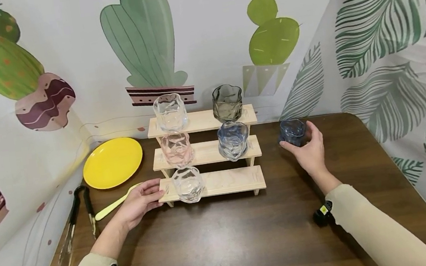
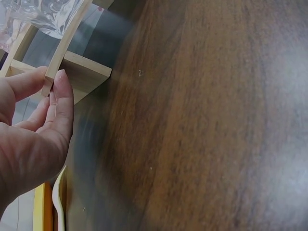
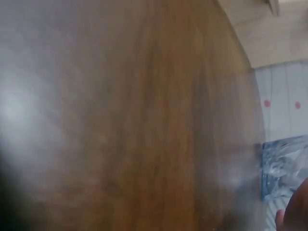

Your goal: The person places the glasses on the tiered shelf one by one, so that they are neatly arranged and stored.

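My left hand [image 1: 140,204] pinches the left end of the lowest board of a three-tier wooden stand [image 1: 235,179]; thumb and fingertips meet around the board [image 2: 62,45] in the left wrist view. Out to the right, my right hand [image 1: 310,151] holds a dark blue glass [image 1: 292,131] between thumb and fingers. In the right wrist view that glass [image 3: 284,166] shows at the right edge, with the hand mostly cut off. On the stand are a clear glass [image 1: 170,113] and a grey glass [image 1: 227,103] on top, a pink glass [image 1: 177,150] and a blue glass [image 1: 234,141] in the middle, and another clear glass [image 1: 188,184] on the bottom left.
A yellow plate [image 1: 113,163] lies at the back left of the brown table [image 1: 219,244]. Beside my left hand are a pale yellow-green utensil [image 1: 113,205] and black-handled tongs [image 1: 73,223]. Cactus-printed cloth [image 1: 207,30] hangs behind the table.
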Tool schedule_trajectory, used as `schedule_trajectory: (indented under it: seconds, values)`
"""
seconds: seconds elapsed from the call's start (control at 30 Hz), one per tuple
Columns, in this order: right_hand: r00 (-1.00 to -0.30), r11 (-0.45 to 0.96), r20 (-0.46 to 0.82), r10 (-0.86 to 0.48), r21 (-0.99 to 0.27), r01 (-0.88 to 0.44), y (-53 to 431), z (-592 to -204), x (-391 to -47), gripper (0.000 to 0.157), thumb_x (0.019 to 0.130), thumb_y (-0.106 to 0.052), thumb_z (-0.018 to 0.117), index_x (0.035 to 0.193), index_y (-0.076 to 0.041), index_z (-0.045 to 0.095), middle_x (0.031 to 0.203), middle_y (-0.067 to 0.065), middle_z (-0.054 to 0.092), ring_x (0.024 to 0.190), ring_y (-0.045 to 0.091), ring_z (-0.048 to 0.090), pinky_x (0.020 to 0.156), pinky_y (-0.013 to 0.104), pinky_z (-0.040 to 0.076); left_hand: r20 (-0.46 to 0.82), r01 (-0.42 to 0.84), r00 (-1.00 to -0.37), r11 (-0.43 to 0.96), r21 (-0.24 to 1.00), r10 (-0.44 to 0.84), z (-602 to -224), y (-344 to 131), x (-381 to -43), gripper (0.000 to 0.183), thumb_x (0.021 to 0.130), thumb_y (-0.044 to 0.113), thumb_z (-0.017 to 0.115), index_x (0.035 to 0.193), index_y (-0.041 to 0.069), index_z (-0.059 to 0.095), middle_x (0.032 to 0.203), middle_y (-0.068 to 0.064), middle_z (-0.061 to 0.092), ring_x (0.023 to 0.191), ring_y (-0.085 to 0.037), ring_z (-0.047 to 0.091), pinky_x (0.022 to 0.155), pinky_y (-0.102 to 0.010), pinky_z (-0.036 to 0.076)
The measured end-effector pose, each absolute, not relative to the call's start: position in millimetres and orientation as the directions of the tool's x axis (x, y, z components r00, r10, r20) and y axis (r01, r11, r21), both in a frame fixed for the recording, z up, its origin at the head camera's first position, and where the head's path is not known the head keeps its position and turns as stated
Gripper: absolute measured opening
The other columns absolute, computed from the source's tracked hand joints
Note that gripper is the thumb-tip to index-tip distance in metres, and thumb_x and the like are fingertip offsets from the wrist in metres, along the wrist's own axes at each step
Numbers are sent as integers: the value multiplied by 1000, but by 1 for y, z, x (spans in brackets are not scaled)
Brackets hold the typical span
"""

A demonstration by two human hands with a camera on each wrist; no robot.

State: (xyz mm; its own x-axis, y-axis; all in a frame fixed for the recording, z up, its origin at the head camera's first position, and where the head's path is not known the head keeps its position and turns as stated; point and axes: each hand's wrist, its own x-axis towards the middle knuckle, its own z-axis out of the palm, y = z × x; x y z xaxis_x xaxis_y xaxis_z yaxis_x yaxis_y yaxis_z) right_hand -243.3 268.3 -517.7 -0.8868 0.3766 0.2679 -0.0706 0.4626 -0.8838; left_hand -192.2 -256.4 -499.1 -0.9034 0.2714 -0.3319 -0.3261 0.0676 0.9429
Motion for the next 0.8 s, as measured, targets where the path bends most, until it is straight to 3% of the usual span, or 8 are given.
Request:
schedule_trajectory:
  seconds: [0.13, 0.23, 0.4, 0.8]
  values:
    - [-928, 426, 177, 329, -905, -22, 271, -523, -254, 116, 79, -24, 94, 164, -11, 17, 159, 19, 33, 145, 33, 38, 117, 51, 33, -336, -329, -902, 71, 942, 272, -499, -256, -193, 66, 103, 10, 66, 155, -8, 30, 139, -23, 51, 103, -16, 65, 86, -30, 58]
    - [-941, 384, 151, 303, -923, -24, 273, -525, -260, 118, 79, -18, 93, 165, -11, 13, 161, 17, 34, 146, 32, 36, 118, 48, 32, -337, -330, -902, 72, 941, 272, -499, -256, -193, 65, 103, 9, 65, 155, -9, 30, 138, -23, 51, 103, -16, 65, 86, -30, 58]
    - [-935, 372, 160, 315, -928, -34, 278, -527, -267, 114, 78, -9, 92, 164, -9, 17, 157, 19, 40, 144, 32, 40, 117, 46, 34, -335, -329, -902, 69, 942, 272, -500, -257, -193, 65, 103, 9, 65, 155, -9, 30, 137, -22, 52, 102, -16, 65, 85, -30, 58]
    - [-936, 355, 140, 324, -935, -17, 284, -531, -270, 98, 78, -7, 92, 158, -9, 34, 151, 16, 48, 135, 28, 48, 107, 38, 44, -335, -328, -903, 72, 942, 270, -501, -257, -193, 65, 104, 10, 65, 155, -8, 30, 138, -22, 52, 102, -16, 65, 85, -30, 58]
